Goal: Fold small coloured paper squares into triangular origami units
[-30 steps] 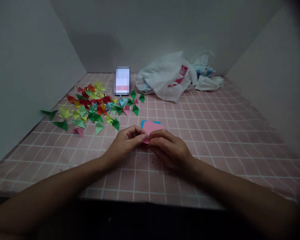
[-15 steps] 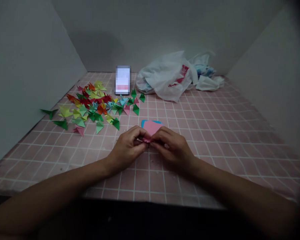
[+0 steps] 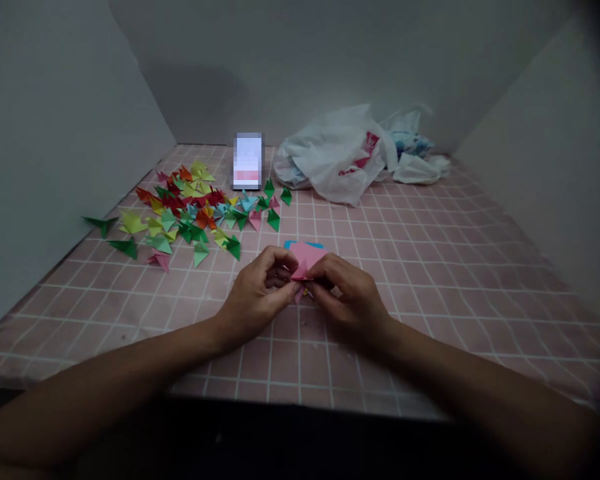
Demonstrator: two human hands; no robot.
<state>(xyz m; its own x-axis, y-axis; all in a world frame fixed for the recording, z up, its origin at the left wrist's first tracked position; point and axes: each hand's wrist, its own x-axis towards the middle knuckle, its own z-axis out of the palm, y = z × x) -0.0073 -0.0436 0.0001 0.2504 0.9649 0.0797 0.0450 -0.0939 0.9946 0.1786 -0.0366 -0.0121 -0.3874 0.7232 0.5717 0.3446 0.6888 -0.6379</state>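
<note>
My left hand (image 3: 259,290) and my right hand (image 3: 349,295) meet over the pink checked tabletop (image 3: 430,267), both pinching a small folded pink paper piece (image 3: 300,273) between the fingertips. The piece is lifted slightly off the surface. Just behind the hands lies a small stack of paper sheets (image 3: 307,251), pink on top with a blue one showing under it.
A heap of folded paper pieces (image 3: 190,210) in green, yellow, red, blue and pink spreads at the left. A phone (image 3: 248,161) stands at the back. White plastic bags (image 3: 350,157) lie at the back right. Grey walls enclose three sides.
Both hands have drawn a little closer and lifted the pink piece; its folded point now shows between the fingertips. Nothing else moved.
</note>
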